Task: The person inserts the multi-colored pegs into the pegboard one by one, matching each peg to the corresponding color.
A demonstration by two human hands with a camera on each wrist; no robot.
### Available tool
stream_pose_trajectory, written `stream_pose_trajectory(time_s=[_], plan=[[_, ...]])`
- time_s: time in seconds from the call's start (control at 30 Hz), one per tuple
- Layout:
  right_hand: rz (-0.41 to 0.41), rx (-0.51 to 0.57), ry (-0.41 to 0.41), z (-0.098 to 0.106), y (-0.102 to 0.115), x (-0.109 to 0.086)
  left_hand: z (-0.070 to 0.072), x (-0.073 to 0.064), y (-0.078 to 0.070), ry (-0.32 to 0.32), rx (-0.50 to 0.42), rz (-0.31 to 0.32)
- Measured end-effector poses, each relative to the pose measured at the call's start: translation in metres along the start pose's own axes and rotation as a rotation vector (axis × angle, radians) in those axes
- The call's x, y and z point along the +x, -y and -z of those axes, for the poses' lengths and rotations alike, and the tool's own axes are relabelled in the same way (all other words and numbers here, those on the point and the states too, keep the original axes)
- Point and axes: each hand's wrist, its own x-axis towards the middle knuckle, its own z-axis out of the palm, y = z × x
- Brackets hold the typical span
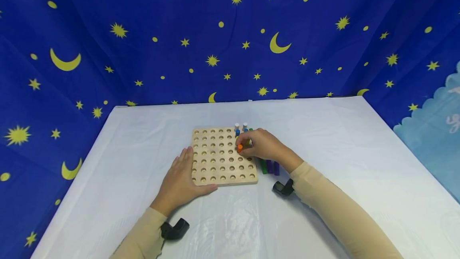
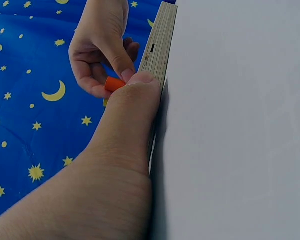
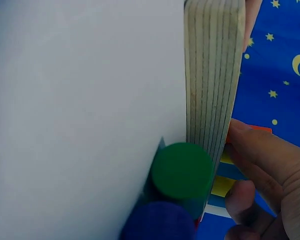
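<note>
My right hand (image 1: 264,144) pinches an orange peg (image 1: 240,147) between thumb and forefinger, over the right part of a square wooden pegboard (image 1: 233,182). In the left wrist view the orange peg (image 2: 114,84) sticks out past the thumb tip. My left hand (image 1: 181,181) rests against the board's left side, fingers straight, its thumb along the front edge. Two white pegs (image 1: 236,126) stand in the board's far row, with blue pegs (image 1: 237,133) in front of them. Yellow pegs nearby are partly covered by the right hand. Rows of bare holes fill the left and front.
Right of the board lie green (image 1: 264,166) and purple pegs (image 1: 276,168), close to its edge. A black wrist mount (image 1: 284,188) sits under the right sleeve, another (image 1: 175,229) at the left. A blue star-patterned cloth (image 1: 248,63) hangs behind the white table (image 1: 323,131).
</note>
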Motion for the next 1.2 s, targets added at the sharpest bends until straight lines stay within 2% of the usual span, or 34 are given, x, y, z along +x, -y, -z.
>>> stream_pose_trajectory(time_s=[0.27,0.5,0.67,0.9,1.2], plan=[[-0.053,0.068,-0.025,0.008,-0.002,-0.008,0.0,0.0,0.0,-0.002,0.001,-0.001],[-0.046,0.087,-0.102,0.026,-0.008,-0.03,0.0,-0.001,0.0,-0.015,0.004,-0.006],[-0.108,0.066,-0.079,0.037,-0.018,-0.053,-0.001,-0.001,0.002,-0.019,0.008,-0.008],[-0.194,-0.014,-0.052,0.044,-0.044,-0.083,-0.002,-0.001,0.002,-0.026,0.014,-0.013],[-0.235,-0.096,-0.006,0.042,-0.059,-0.097,-0.002,-0.001,0.001,-0.022,0.02,-0.009]])
